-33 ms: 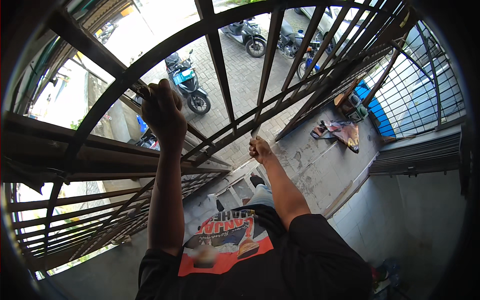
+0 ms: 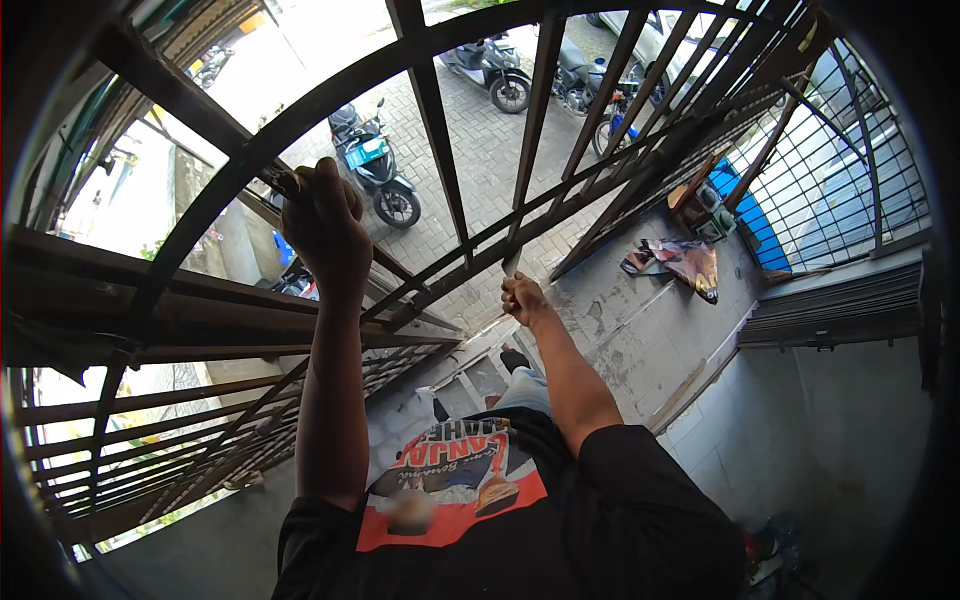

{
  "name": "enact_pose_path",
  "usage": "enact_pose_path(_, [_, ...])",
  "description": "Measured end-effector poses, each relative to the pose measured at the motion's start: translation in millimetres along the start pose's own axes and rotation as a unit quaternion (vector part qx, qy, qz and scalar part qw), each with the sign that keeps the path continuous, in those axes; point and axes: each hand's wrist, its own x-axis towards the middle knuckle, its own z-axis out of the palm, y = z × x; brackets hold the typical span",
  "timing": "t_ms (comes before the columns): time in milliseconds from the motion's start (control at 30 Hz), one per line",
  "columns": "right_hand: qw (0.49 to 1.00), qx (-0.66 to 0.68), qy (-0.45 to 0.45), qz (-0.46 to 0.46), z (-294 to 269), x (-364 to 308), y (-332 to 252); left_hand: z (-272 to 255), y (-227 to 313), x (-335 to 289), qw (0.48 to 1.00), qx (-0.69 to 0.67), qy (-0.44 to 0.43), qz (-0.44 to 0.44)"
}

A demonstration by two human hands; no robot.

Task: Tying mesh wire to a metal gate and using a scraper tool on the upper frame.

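My left hand (image 2: 328,225) is closed round a dark metal bar of the gate (image 2: 247,158), high on the left. My right hand (image 2: 523,298) is lower and nearer the middle, its fingers pinched on a thin, pale, blade-like tool (image 2: 511,264). That tool's upper end is at the gate's lower crossbar (image 2: 540,210); whether it touches the bar, I cannot tell. Most of the tool is hidden in my fingers. Upright bars (image 2: 440,150) rise from the crossbar to a curved top rail (image 2: 400,52).
Below my feet is a pale frame with crossbars (image 2: 465,385). Beyond the gate, motorbikes (image 2: 378,165) stand on paving (image 2: 450,185). A crumpled printed banner (image 2: 690,265) lies on the tiled floor (image 2: 620,345), near a blue panel (image 2: 762,225) and a wire grille (image 2: 840,160).
My right hand has shifted very slightly to the right with the thin tool. My left hand stays on the same bar.
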Motion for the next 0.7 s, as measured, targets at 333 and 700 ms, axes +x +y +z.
enact_pose_path(333, [0.978,-0.088,0.180,0.065,-51,-24,63,-10,5,-5,0.998,-0.043,0.002,-0.039])
enact_pose_path(700, [0.712,-0.633,0.261,0.155,-151,-80,75,-4,-2,-2,1.000,-0.020,-0.007,-0.007])
